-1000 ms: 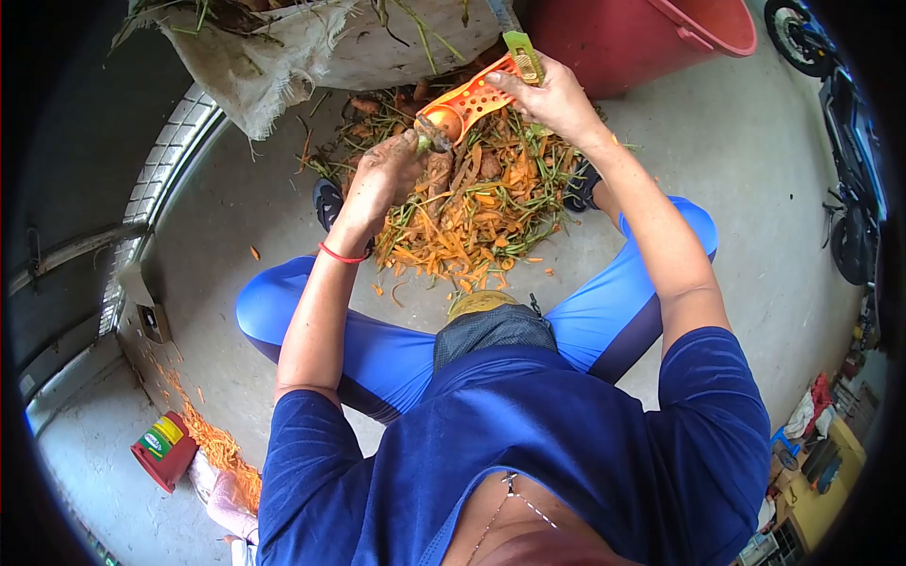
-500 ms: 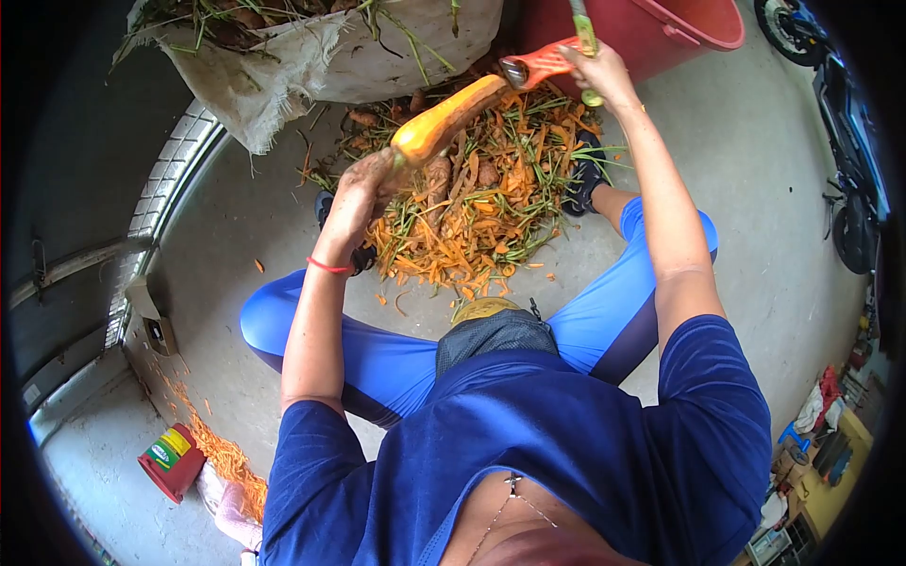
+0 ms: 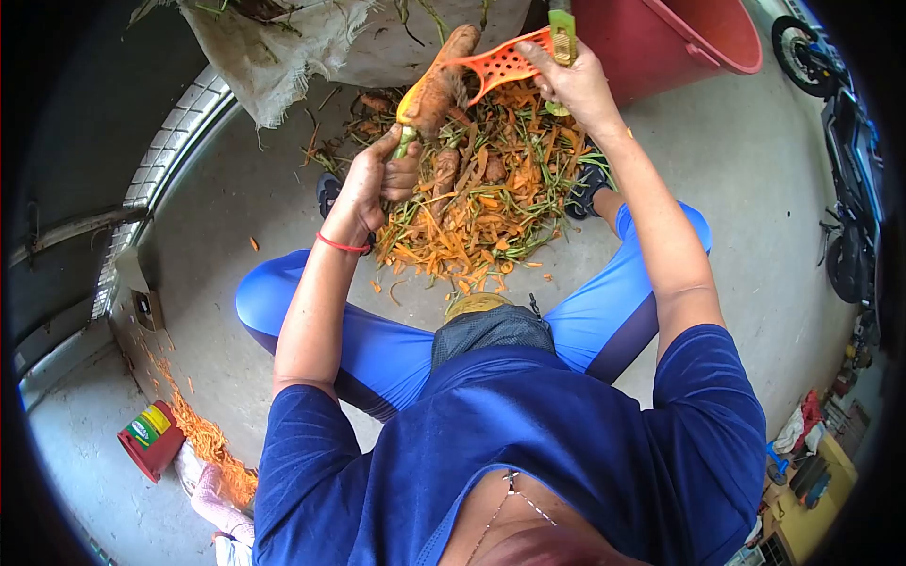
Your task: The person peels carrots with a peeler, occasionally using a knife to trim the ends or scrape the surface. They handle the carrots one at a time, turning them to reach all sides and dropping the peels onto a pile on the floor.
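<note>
My left hand [image 3: 385, 174] is closed round the green stem end of a large carrot [image 3: 436, 94], which points up and away. One strip along the carrot's left side is bright orange; the rest is brown and dirty. In my right hand [image 3: 576, 87] are an orange perforated peeler [image 3: 505, 66] and a green-handled knife [image 3: 562, 38]. The peeler's head is at the carrot's right side, and its blade is hard to make out. Below both hands lies a heap of orange peelings and green stems [image 3: 481, 203], with unpeeled carrots in it.
A white sack [image 3: 330, 38] hangs over the far side of the heap. Right of it stands a big red bucket [image 3: 651, 57]. A small red bucket [image 3: 151, 441] and orange shreds [image 3: 203, 434] are at lower left, a motorcycle [image 3: 849, 189] at far right.
The carrot has turned in my left hand, from its peeled orange side to a mostly brown side, and points more upward. My right hand has moved left with the peeler and knife.
</note>
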{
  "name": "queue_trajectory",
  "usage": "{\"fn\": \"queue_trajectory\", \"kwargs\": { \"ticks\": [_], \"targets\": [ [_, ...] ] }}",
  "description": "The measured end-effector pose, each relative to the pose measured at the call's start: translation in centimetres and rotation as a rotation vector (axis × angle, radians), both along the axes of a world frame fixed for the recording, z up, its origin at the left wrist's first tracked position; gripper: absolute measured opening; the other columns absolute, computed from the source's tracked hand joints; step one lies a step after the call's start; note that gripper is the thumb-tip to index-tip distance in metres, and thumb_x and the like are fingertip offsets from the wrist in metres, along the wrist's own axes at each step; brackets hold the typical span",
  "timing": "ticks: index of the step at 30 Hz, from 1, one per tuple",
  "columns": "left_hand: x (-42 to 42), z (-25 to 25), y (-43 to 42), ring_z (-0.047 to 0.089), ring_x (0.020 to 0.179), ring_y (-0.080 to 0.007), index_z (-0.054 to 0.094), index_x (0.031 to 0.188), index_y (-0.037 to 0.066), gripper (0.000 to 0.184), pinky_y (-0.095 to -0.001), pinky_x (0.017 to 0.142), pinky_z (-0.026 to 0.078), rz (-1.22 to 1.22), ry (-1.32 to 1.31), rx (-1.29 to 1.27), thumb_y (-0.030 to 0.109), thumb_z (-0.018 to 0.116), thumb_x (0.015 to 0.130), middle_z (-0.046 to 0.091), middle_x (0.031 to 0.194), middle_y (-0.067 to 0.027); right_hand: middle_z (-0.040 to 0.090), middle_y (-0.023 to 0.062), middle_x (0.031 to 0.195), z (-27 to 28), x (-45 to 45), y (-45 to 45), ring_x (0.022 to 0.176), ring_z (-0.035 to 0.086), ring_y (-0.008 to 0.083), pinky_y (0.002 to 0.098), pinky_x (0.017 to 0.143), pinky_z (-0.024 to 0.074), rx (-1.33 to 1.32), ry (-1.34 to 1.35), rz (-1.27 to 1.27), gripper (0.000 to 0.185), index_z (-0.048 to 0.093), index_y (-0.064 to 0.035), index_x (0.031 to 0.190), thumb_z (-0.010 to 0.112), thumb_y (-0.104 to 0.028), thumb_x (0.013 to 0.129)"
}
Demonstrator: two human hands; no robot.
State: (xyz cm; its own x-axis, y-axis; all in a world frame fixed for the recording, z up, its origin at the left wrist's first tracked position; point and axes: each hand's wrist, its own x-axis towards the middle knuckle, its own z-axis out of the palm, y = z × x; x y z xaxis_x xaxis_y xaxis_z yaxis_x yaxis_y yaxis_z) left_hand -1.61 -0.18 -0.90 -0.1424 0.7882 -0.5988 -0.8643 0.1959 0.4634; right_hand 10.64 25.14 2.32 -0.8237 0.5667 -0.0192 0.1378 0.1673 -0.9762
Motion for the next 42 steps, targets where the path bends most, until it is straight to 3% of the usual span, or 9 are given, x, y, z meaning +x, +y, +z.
{"fn": "queue_trajectory", "kwargs": {
  "ticks": [9, 14, 23, 28, 33, 35, 39, 41, 42],
  "targets": [
    [2.0, 0.9, 0.7, 0.016, 0.042, 0.0000, 0.048, 0.083, 0.012, 0.034, -0.0188, 0.037, 0.012, -0.129, 0.314, -0.191, 0.042, 0.038, 0.098, 0.026, 0.056, 0.0125, 0.068, 0.0079, 0.095, -1.0, -0.3, -3.1, 0.086, 0.064, 0.0149, 0.0300, 0.078, 0.0502, 0.262, -0.108, 0.111, 0.044, 0.058, -0.0073, 0.119, 0.069, -0.031, 0.084],
    [2.1, 1.9, 0.6, 0.018, 0.041, 0.0002, 0.047, 0.078, 0.012, 0.035, -0.0191, 0.037, 0.012, -0.160, 0.398, -0.107, 0.040, 0.042, 0.097, 0.027, 0.054, 0.0119, 0.052, -0.0042, 0.063, -1.8, 1.0, 0.1, 0.051, 0.047, 0.0028, 0.0211, 0.046, 0.0417, -0.099, -0.131, 0.193, 0.038, 0.062, -0.0080, 0.098, 0.069, -0.042, 0.082],
    [1.2, 1.8, -1.2, 0.017, 0.040, -0.0001, 0.045, 0.075, 0.012, 0.036, -0.0190, 0.036, 0.012, -0.206, 0.437, -0.132, 0.041, 0.041, 0.097, 0.028, 0.053, 0.0115, 0.043, -0.0067, 0.064, -5.6, 3.4, 11.3, 0.052, 0.039, 0.0010, 0.0180, 0.042, 0.0294, 0.045, -0.146, -0.237, 0.029, 0.055, -0.0083, 0.090, 0.070, -0.032, 0.083],
    [0.3, 1.8, -1.4, 0.017, 0.037, 0.0000, 0.042, 0.076, 0.011, 0.037, -0.0180, 0.032, 0.011, -0.183, 0.076, 0.015, 0.040, 0.037, 0.098, 0.028, 0.052, 0.0110, 0.062, 0.0068, 0.092, -4.0, 2.2, 8.7, 0.077, 0.066, 0.0176, 0.0279, 0.064, 0.0579, -0.593, 0.235, -0.130, 0.034, 0.053, -0.0067, 0.108, 0.069, -0.024, 0.084],
    [0.8, 0.6, -0.2, 0.018, 0.036, 0.0003, 0.042, 0.078, 0.009, 0.037, -0.0159, 0.029, 0.016, -0.250, -0.142, 0.104, 0.039, 0.035, 0.098, 0.028, 0.052, 0.0107, 0.055, 0.0223, 0.120, -2.1, 0.2, 3.8, 0.109, 0.057, 0.0356, 0.0539, 0.092, 0.0479, -1.085, 0.456, 0.314, 0.033, 0.056, -0.0046, 0.109, 0.057, -0.032, 0.091],
    [1.1, 0.5, 0.5, 0.019, 0.037, 0.0005, 0.045, 0.082, 0.006, 0.037, -0.0159, 0.029, 0.016, -0.296, -0.214, 0.157, 0.040, 0.038, 0.098, 0.028, 0.053, 0.0105, 0.053, 0.0190, 0.122, -2.2, 0.1, 3.0, 0.113, 0.054, 0.0342, 0.0574, 0.097, 0.0425, -1.146, 0.450, 0.306, 0.036, 0.055, -0.0039, 0.112, 0.058, -0.032, 0.090],
    [2.4, 2.5, 2.0, 0.031, 0.045, 0.0014, 0.053, 0.100, 0.003, 0.037, -0.0165, 0.037, 0.024, -0.360, 0.330, 0.066, 0.039, 0.050, 0.093, 0.039, 0.062, 0.0081, 0.057, 0.0136, 0.116, -3.3, -0.3, 3.9, 0.107, 0.058, 0.0266, 0.0528, 0.094, 0.0476, -1.049, 0.481, 0.114, 0.034, 0.054, -0.0031, 0.115, 0.061, -0.024, 0.089],
    [2.6, 0.1, 2.3, 0.061, 0.070, -0.0234, 0.053, 0.112, 0.003, 0.040, -0.0366, 0.064, 0.047, -0.504, 1.310, -0.092, 0.034, 0.058, 0.087, 0.063, 0.080, -0.0119, 0.060, 0.0115, 0.112, -3.5, -0.4, 4.1, 0.103, 0.061, 0.0238, 0.0499, 0.092, 0.0506, -1.007, 0.464, 0.067, 0.034, 0.053, -0.0022, 0.116, 0.062, -0.020, 0.088],
    [2.7, 0.1, 2.4, 0.061, 0.079, -0.0308, 0.053, 0.111, 0.003, 0.039, -0.0408, 0.069, 0.046, -0.508, 1.410, -0.167, 0.033, 0.056, 0.087, 0.063, 0.087, -0.0174, 0.060, 0.0097, 0.111, -3.6, -0.5, 3.7, 0.100, 0.061, 0.0213, 0.0453, 0.089, 0.0522, -0.972, 0.441, 0.052, 0.032, 0.054, -0.0021, 0.114, 0.062, -0.020, 0.088]
  ]
}}
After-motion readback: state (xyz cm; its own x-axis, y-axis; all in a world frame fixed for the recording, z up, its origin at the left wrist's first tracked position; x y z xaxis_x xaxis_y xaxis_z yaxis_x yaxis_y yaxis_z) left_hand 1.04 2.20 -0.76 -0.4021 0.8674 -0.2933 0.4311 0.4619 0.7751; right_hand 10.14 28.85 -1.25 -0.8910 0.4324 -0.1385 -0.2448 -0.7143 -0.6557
